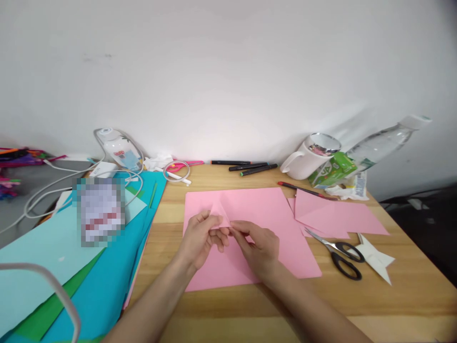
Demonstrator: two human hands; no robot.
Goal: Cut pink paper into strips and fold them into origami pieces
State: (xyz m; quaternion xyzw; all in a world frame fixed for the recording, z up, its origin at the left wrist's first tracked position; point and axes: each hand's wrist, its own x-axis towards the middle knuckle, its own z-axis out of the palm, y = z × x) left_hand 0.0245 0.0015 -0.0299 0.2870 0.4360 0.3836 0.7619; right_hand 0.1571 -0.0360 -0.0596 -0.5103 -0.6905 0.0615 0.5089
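A small folded pink paper piece (220,214) with a pointed top is held above a large pink sheet (250,205) lying on the wooden table. My left hand (202,238) grips the piece from the left, fingers curled round its lower edge. My right hand (259,245) pinches the piece's right lower corner with thumb and forefinger. Both hands meet over the middle of the large sheet.
Black-handled scissors (341,255) and a white folded paper shape (376,259) lie at the right, beside more pink paper (335,216). A white mug (307,159), a plastic bottle (382,143) and markers (250,167) stand along the wall. Blue and green sheets (71,267) and cables lie at the left.
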